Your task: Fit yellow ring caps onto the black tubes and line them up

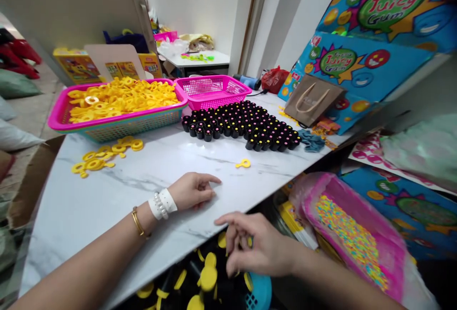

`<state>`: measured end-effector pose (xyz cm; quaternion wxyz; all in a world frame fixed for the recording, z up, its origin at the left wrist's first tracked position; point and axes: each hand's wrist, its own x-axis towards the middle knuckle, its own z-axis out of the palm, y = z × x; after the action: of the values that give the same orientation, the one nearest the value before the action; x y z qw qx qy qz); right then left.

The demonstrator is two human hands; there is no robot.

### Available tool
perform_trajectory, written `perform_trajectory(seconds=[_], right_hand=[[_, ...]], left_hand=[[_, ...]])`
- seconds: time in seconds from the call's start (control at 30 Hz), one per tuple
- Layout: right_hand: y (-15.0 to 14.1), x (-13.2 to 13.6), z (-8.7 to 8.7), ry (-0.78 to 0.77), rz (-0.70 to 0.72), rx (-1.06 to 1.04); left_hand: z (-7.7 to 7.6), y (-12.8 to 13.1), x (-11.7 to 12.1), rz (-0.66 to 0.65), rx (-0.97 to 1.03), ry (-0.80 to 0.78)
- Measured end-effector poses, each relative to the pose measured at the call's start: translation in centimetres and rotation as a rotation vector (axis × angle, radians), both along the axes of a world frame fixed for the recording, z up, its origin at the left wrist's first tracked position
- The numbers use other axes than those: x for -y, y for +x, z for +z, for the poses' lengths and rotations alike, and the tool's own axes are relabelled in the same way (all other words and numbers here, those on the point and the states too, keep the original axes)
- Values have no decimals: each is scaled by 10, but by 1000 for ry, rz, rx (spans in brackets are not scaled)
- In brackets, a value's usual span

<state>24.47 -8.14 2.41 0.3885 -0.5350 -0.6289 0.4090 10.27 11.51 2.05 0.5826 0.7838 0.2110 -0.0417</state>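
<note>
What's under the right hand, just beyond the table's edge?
The right hand hangs over a teal plastic basket of black tubes with round yellow discs. The hand hides part of the pile; the basket's floor is covered.

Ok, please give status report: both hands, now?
Left hand resting empty on marble table. Right hand over blue basket of black-and-yellow parts. Loose yellow piece ahead on table.

Left hand (193, 191): palm down on the marble table (171, 253), index finger extended, remaining fingers loosely curled. Right hand (259, 245): positioned past the table's near edge, fingers spread and angled downward.
</note>
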Motion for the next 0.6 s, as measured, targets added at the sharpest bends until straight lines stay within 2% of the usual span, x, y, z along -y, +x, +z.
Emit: perform_trajectory(seconds=[0.07, 0.13, 0.2, 0.27, 0.3, 0.37, 0.4, 0.47, 0.53, 0.6], right_hand=[[24, -19, 1, 184, -185, 236], [52, -42, 0, 328, -352, 574], [74, -61, -5, 358, -343, 852], [85, -70, -14, 342, -262, 1019], [86, -70, -19, 334, -241, 1064], [86, -67, -28, 313, -254, 1095], [85, -64, -31, 307, -259, 1080], [83, -59, -33, 281, -267, 998], [80, -57, -29, 210, -242, 866], [73, -57, -21, 117, -201, 720]], left_hand=[[-2, 1, 6, 26, 13, 43], [-3, 2, 11, 40, 4, 85], [2, -1, 8, 54, -4, 198], [14, -12, -8, 135, -4, 461], [21, -21, -20, 220, -17, 635], [37, -46, -51, 467, -117, 974], [44, -61, -67, 590, -212, 1094], [51, -87, -93, 754, -424, 1227], [47, -103, -109, 787, -566, 1266], [35, -105, -116, 727, -597, 1281]])
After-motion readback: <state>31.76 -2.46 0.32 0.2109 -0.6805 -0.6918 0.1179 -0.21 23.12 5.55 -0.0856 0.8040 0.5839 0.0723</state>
